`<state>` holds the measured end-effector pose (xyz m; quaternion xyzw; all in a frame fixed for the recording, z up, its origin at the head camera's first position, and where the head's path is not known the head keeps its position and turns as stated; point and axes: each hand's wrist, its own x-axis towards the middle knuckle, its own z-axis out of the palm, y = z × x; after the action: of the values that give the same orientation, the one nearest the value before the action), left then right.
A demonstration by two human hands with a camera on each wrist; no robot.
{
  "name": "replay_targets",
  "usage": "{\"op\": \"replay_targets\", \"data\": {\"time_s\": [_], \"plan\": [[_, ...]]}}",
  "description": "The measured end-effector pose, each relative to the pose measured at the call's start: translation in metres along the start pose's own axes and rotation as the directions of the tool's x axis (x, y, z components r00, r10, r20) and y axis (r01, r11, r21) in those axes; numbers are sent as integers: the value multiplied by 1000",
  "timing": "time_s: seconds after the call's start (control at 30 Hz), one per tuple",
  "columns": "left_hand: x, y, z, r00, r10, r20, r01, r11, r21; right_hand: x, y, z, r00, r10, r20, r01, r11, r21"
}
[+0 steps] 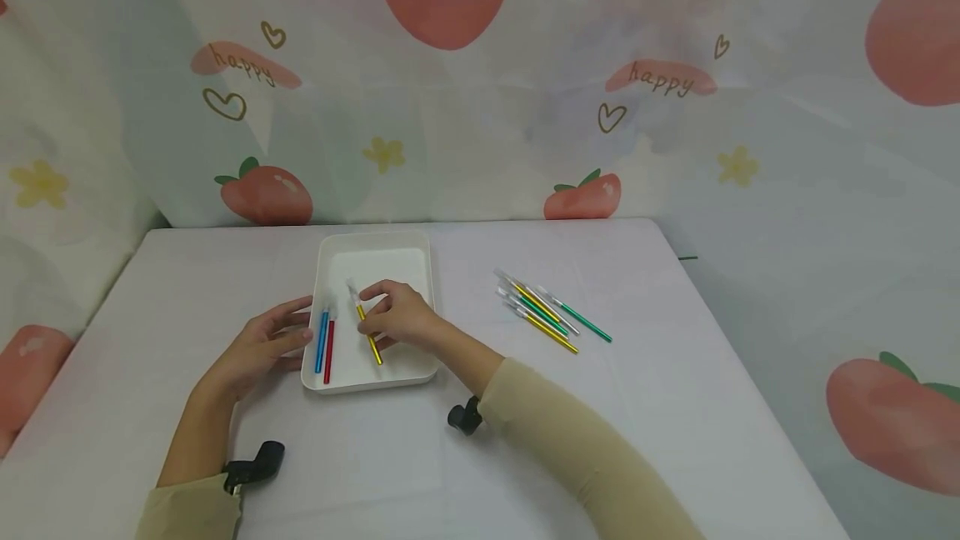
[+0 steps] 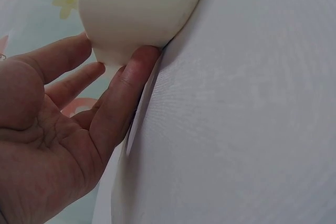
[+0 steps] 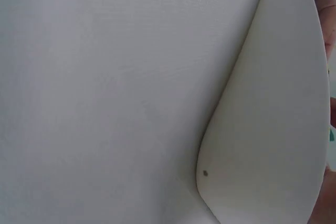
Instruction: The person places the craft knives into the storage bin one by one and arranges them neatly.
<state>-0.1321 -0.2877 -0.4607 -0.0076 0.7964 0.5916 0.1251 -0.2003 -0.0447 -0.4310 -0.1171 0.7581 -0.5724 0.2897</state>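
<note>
A white tray (image 1: 375,240) lies on the table, with a blue craft knife (image 1: 322,342) and a red craft knife (image 1: 329,352) side by side along its left part. Over the tray, my right hand (image 1: 401,317) pinches a yellow craft knife (image 1: 371,338) between thumb and fingers, its clear-capped end pointing away. In the right wrist view the tray wall (image 3: 268,103) hides most of that hand. The left hand (image 1: 262,344) touches the tray's left outer wall with extended fingers; its fingertips meet the tray (image 2: 142,14) in the left wrist view.
Right of the tray lies a loose pile of several capped craft knives (image 1: 536,307) in yellow, green and silver. A white cloth (image 1: 360,473) covers the table. Behind it hangs a printed backdrop (image 1: 480,123). Each wrist wears a small black camera (image 1: 255,463).
</note>
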Motion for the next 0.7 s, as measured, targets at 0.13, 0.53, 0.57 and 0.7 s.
{"op": "replay_targets", "data": {"time_s": [0.13,0.53,0.57,0.7], "plan": [[0,0,-1,1000,5,6,-4,1000,-7,1,2,6,1000,15,-16,-15,1000,-6],[-2,1,0,1000,4,18,-4,1000,-20,1,7,27,994,44,-95,-57,988,-145],[-2,2,0,1000,7,18,-7,1000,-17,1,7,28,994,42,-101,-57,986,-154],[-2,2,-1,1000,20,19,-20,1000,-14,2,8,34,992,22,-125,-45,982,-184]]}}
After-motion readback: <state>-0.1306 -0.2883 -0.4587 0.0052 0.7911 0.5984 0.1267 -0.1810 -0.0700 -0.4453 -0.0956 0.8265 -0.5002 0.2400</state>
